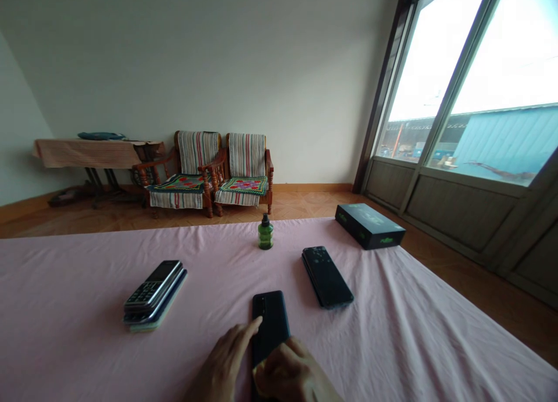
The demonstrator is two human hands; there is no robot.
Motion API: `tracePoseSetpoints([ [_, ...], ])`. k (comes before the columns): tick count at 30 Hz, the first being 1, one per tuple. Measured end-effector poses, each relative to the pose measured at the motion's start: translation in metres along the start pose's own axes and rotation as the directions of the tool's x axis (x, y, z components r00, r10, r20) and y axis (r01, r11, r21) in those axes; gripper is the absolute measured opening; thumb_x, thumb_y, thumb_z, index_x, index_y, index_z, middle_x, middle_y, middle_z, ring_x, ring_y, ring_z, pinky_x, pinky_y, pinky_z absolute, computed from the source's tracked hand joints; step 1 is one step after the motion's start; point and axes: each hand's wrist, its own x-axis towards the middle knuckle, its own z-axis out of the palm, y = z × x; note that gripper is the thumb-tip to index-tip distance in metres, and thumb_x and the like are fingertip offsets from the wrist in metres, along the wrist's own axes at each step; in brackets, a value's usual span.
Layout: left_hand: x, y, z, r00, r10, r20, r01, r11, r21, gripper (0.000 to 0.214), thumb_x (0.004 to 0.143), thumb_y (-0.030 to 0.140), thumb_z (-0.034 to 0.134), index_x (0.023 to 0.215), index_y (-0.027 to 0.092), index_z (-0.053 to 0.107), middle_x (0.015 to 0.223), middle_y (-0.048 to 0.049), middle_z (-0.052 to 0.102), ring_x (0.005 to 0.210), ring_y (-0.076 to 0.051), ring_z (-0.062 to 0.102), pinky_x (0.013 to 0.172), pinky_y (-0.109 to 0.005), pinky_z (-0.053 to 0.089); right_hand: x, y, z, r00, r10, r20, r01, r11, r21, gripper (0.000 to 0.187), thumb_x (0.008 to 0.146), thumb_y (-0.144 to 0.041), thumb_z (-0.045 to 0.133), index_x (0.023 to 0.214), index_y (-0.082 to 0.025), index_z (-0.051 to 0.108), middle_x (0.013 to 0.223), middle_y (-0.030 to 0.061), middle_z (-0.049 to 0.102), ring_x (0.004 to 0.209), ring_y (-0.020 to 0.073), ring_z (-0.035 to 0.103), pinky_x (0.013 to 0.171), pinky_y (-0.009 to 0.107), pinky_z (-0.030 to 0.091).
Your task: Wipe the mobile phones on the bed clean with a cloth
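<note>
A dark smartphone (272, 320) lies back side up in front of me, with its camera strip at the top left. My left hand (224, 358) rests at the phone's left edge, fingers stretched out, one fingertip touching the back near the cameras. Closed over the phone's lower part is my right hand (294, 373). It holds a yellowish cloth (260, 379) against the back; most of the cloth is hidden under the fingers. The phone's lower end is covered by my hands.
To the left is a stack of phones topped by a keypad phone (154, 285). Stacked dark smartphones (326, 277) lie to the right. A green pump bottle (265, 234) and a black box (368, 224) stand farther back on the pink tablecloth (209, 297). Chairs (242, 169) stand beyond.
</note>
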Motion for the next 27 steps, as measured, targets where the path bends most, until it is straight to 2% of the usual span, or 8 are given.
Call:
tracePoseSetpoints([
  [4,0.002,0.001,-0.003,0.998,0.043,0.04,-0.044,0.999,0.031,0.084,0.055,0.027,0.085,0.132,0.025,0.049,0.129,-0.0096,0.056,0.116,-0.033,0.054,0.101,-0.04,0.045,-0.006,0.003,-0.006,0.995,0.097,0.03,-0.097,0.995,0.022,0.016,0.086,-0.024,0.06,0.071,-0.021,0.063,0.067,0.0018,0.061,0.064,0.0136,0.056,0.052,0.021,0.042],
  [5,0.003,0.002,-0.004,0.998,0.049,0.05,-0.051,0.998,0.04,0.079,0.057,0.026,0.084,0.129,0.024,0.053,0.127,-0.0094,0.057,0.115,-0.032,0.055,0.1,-0.039,0.046,-0.001,0.004,-0.013,0.993,0.022,0.119,-0.027,0.999,0.041,0.017,0.089,-0.022,0.057,0.074,-0.022,0.064,0.072,0.0017,0.063,0.069,0.0139,0.057,0.058,0.022,0.044],
  [10,0.002,0.01,-0.007,0.998,0.051,0.045,-0.055,0.995,0.086,0.075,0.055,0.03,0.085,0.124,0.023,0.057,0.125,-0.0095,0.058,0.113,-0.032,0.056,0.098,-0.04,0.047,0.044,0.023,-0.042,0.972,0.152,0.178,-0.143,0.988,-0.06,0.018,0.09,-0.013,0.052,0.085,-0.021,0.068,0.085,0.0047,0.061,0.082,0.0174,0.052,0.071,0.028,0.043],
  [14,-0.001,0.011,-0.005,0.999,0.051,0.004,-0.051,0.993,0.102,0.079,0.053,0.029,0.087,0.125,0.023,0.056,0.125,-0.009,0.058,0.114,-0.031,0.055,0.099,-0.04,0.046,0.071,0.053,-0.035,0.969,0.174,0.174,-0.163,0.984,-0.075,0.029,0.088,-0.005,0.045,0.089,-0.019,0.07,0.089,0.0055,0.058,0.086,0.018,0.05,0.077,0.03,0.041],
  [17,-0.002,0.01,-0.004,0.999,0.052,-0.018,-0.05,0.995,0.089,0.078,0.053,0.03,0.087,0.125,0.022,0.057,0.125,-0.0103,0.058,0.114,-0.032,0.055,0.099,-0.041,0.046,0.076,0.063,-0.027,0.969,0.18,0.169,-0.172,0.983,-0.064,0.031,0.087,-0.002,0.044,0.089,-0.018,0.07,0.088,0.0049,0.057,0.086,0.0175,0.05,0.078,0.029,0.042],
  [21,-0.001,0.005,-0.004,1.0,0.024,0.02,-0.025,0.997,0.07,0.079,0.053,0.032,0.086,0.127,0.024,0.057,0.127,-0.011,0.056,0.116,-0.034,0.053,0.1,-0.044,0.045,0.066,0.055,-0.03,0.968,0.199,0.155,-0.192,0.98,-0.059,0.032,0.089,-0.003,0.043,0.102,-0.019,0.068,0.094,0.0067,0.058,0.089,0.0189,0.049,0.078,0.031,0.042],
  [25,-0.002,0.003,-0.002,0.998,0.001,0.069,-0.003,0.999,0.042,0.082,0.054,0.043,0.085,0.129,0.022,0.056,0.129,-0.0133,0.054,0.117,-0.036,0.051,0.101,-0.048,0.043,0.045,0.028,-0.044,0.964,0.187,0.19,-0.184,0.982,-0.035,0.029,0.093,-0.011,0.047,0.113,-0.024,0.064,0.097,0.0064,0.059,0.089,0.0199,0.049,0.076,0.032,0.044],
  [27,-0.003,0.007,-0.003,0.998,-0.034,0.061,0.032,0.999,0.03,0.084,0.053,0.038,0.085,0.13,0.024,0.054,0.132,-0.012,0.052,0.12,-0.035,0.049,0.103,-0.048,0.041,0.032,0.014,-0.05,0.956,0.187,0.225,-0.188,0.982,-0.017,0.03,0.092,-0.012,0.05,0.117,-0.025,0.061,0.097,0.0065,0.06,0.089,0.0204,0.05,0.076,0.032,0.045],
])
